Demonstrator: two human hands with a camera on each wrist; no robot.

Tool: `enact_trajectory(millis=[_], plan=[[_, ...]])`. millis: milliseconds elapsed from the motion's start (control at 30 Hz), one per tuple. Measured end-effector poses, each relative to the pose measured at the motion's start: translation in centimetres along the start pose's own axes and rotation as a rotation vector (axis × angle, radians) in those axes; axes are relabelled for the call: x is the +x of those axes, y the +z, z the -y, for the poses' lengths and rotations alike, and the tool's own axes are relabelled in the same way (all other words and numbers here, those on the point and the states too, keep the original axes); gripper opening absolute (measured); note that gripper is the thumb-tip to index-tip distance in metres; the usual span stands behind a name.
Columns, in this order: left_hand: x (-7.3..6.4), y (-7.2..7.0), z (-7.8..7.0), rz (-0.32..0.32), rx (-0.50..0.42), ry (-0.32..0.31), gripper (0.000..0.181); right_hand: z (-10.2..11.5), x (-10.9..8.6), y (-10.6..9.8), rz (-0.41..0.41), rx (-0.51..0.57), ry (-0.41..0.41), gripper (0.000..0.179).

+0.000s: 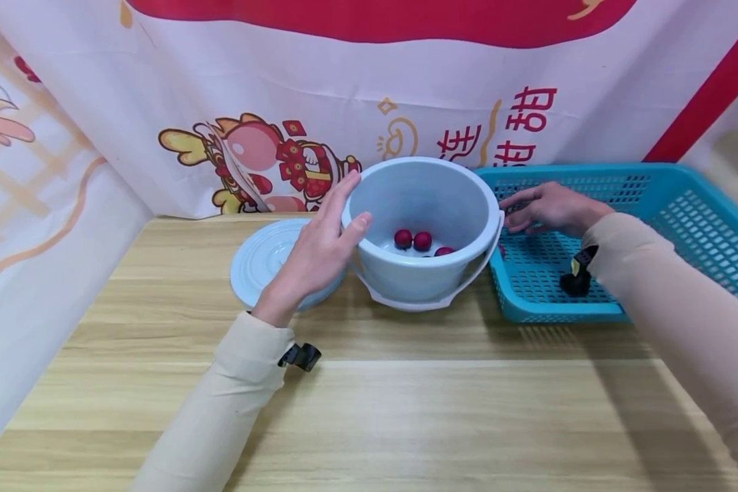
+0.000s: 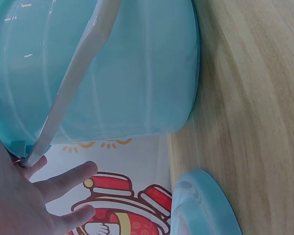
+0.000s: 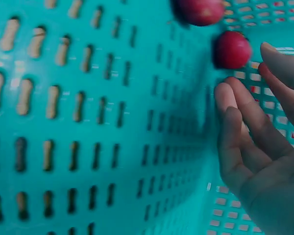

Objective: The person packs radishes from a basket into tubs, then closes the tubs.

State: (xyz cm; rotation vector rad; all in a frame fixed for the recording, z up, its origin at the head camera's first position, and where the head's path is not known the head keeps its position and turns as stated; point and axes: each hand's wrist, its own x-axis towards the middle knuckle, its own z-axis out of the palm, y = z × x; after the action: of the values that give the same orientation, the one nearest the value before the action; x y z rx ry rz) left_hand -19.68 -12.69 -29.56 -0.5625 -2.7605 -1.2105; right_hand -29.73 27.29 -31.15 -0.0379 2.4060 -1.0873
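A pale blue bucket (image 1: 406, 283) stands upright in the middle of the table, its white handle (image 2: 71, 81) hanging down at the front. Several small dark-red round fruits (image 1: 422, 241) lie on its floor. Against the bucket's left rim rests my left hand (image 1: 320, 249), fingers fairly straight and spread. My right hand (image 1: 550, 207) reaches into the teal basket (image 1: 566, 316) near its left wall, with fingers loosely bent and nothing between them. Close to those fingertips, two red fruits (image 3: 233, 50) lie in the basket in the right wrist view.
A round pale blue lid (image 1: 255, 263) lies on the wooden table (image 1: 369, 424) left of the bucket, partly behind my left hand. Behind everything hangs a printed white and red cloth (image 1: 320, 75). The basket stands close beside the bucket's right side.
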Motion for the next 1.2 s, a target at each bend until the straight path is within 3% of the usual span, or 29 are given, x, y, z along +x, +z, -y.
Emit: enact_trajectory(millis=[367,767,1200], plan=[[-0.1,-0.1,-0.1,0.001,0.004,0.012,0.07,0.0,0.6,1.2,-0.022,-0.003,0.016,0.059],[-0.2,-0.3,-0.1,-0.004,0.013,0.001,0.071,0.4,0.8,1.5,-0.108,-0.121,-0.04,0.044],[0.0,0.0,0.1,-0.005,0.005,0.008,0.072,0.5,0.5,1.1,-0.116,-0.159,-0.047,0.045]])
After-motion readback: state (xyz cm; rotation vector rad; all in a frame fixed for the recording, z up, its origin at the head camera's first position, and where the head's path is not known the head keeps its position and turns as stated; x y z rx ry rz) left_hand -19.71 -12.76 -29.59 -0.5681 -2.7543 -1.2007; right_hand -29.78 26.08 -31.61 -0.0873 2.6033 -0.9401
